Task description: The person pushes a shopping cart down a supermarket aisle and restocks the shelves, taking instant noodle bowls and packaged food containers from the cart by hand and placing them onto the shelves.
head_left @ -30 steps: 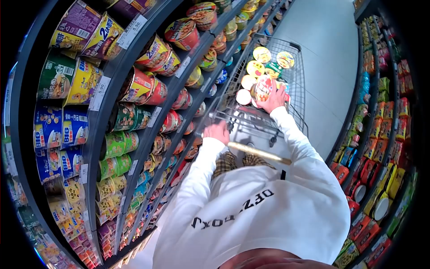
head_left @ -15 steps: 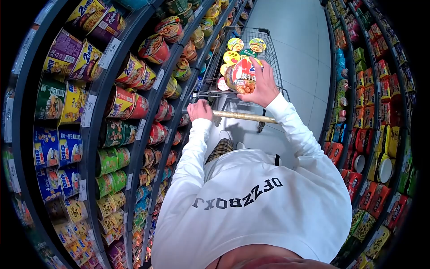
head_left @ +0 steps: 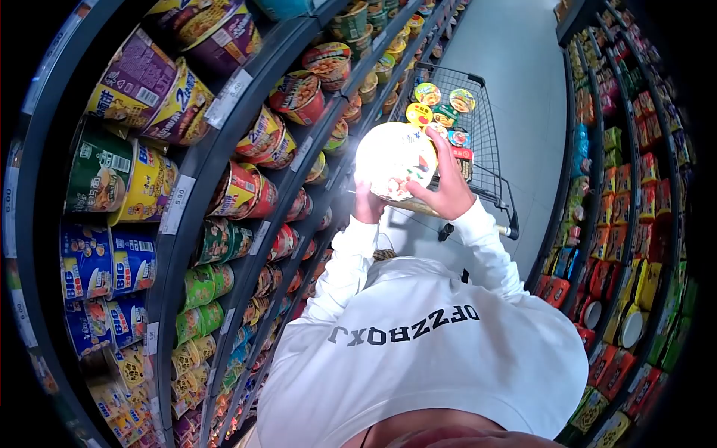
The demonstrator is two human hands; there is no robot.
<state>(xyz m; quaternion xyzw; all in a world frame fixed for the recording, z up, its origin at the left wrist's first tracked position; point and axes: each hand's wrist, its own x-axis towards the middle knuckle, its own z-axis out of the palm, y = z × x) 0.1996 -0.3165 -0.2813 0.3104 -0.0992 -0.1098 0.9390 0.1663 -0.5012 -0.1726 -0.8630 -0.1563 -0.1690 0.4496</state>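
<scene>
A noodle cup [head_left: 397,162] is held up between both hands, its lid washed out by bright glare. My right hand [head_left: 450,179] wraps round its right side, thumb near the lower edge and fingers along the upper right. My left hand [head_left: 367,201] is at its lower left, with the fingers partly hidden in the glare. Beyond the cup stands a wire shopping cart [head_left: 489,168]. Inside lie several tubs, among them a yellow-lidded tub [head_left: 419,114] and a green tub [head_left: 445,115].
On the left, a tall shelf [head_left: 196,160] holds rows of noodle tubs with price tags. Another shelf [head_left: 571,246] of packaged goods curves along the right. The tiled aisle floor [head_left: 523,82] runs ahead between them.
The noodle cup has come up out of the cart and nearer to me, tilting its lid into view. My left hand has left the cart's handle and moved to the cup.
</scene>
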